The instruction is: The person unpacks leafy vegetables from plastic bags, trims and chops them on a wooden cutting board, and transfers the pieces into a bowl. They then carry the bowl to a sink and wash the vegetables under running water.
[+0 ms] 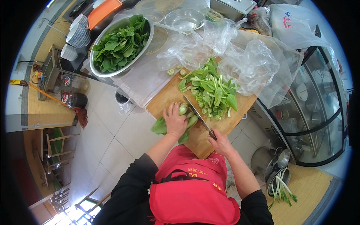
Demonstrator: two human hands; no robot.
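Note:
My left hand [175,121] grips a few heads of bok choy [191,120] on the wooden cutting board [166,95], their leaves sticking out toward me. In my right hand [220,142] is the handle of a kitchen knife [200,116]. Its blade lies across the board, close beside the pale bases of the held bok choy. Beyond the blade is a loose pile of cut greens [212,87], with stems and leaves mixed together. Small trimmed root ends [170,72] lie at the board's far left edge.
A metal basin [92,66] of green leaves stands at the upper left, near stacked bowls [77,36]. Crumpled clear plastic bags [253,66] cover the table behind the board. On the right is a glass display case [312,98]. Scallions [282,185] rest in pots at the lower right.

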